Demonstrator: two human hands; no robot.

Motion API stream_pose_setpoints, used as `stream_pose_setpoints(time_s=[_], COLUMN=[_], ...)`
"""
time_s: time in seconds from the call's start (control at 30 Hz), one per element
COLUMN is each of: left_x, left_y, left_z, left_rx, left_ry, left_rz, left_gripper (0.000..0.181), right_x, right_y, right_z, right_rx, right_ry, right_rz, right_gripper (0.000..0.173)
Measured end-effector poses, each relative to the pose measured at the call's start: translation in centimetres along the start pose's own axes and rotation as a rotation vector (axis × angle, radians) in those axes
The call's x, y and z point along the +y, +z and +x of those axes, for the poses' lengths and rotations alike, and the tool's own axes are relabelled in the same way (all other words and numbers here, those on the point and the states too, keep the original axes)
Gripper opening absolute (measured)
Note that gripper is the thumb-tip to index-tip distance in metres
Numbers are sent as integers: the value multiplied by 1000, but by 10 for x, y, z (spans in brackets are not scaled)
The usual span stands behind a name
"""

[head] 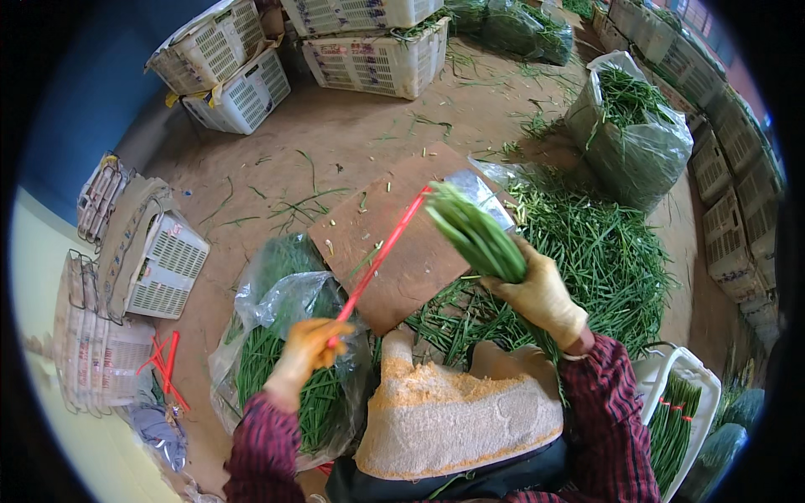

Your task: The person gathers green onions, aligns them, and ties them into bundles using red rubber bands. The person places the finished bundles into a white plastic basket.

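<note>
In my gloved right hand [541, 286] is a bunch of green chive-like stalks [475, 236], its pale cut ends pointing up and left. My gloved left hand [311, 355] grips one end of a red strip [383, 254]. That strip stretches taut to the cut ends of the bunch; whether it passes around them cannot be told. Below both lies a brown board [390, 214] scattered with trimmings. A flat shiny metal piece [484, 195] rests on its right corner, partly hidden by the bunch. Towel-like cloth [465, 415] covers my lap.
Loose greens [604, 251] are heaped right of the board. A clear plastic bag of greens [277, 364] lies at left, a fuller sack [635, 132] stands far right. Tied bunches fill a white basket [710, 377]. Crates [377, 63] stand behind; more red strips [166, 364] lie left.
</note>
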State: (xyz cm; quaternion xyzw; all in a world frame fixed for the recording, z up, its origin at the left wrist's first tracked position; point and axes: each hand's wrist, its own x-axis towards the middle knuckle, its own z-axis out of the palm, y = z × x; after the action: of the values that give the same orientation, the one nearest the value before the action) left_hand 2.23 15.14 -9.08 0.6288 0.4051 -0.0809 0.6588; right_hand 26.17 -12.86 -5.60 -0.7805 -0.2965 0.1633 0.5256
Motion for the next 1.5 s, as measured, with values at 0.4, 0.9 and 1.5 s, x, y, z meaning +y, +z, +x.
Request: stream_pose_setpoints(time_s=[0.4, 0.9, 1.5], left_x=[4, -1, -179], left_y=[60, 64, -18], left_z=[117, 111, -165], left_rx=[-157, -224, 830], left_ry=[-266, -232, 228], left_rz=[105, -63, -656], left_gripper=[35, 53, 31], right_x=[74, 80, -82], right_y=[119, 125, 203], right_z=[94, 108, 34], right_rx=[-87, -151, -800], right_ry=[-52, -134, -445], right_rz=[-723, -907, -341], right_gripper=[60, 80, 53])
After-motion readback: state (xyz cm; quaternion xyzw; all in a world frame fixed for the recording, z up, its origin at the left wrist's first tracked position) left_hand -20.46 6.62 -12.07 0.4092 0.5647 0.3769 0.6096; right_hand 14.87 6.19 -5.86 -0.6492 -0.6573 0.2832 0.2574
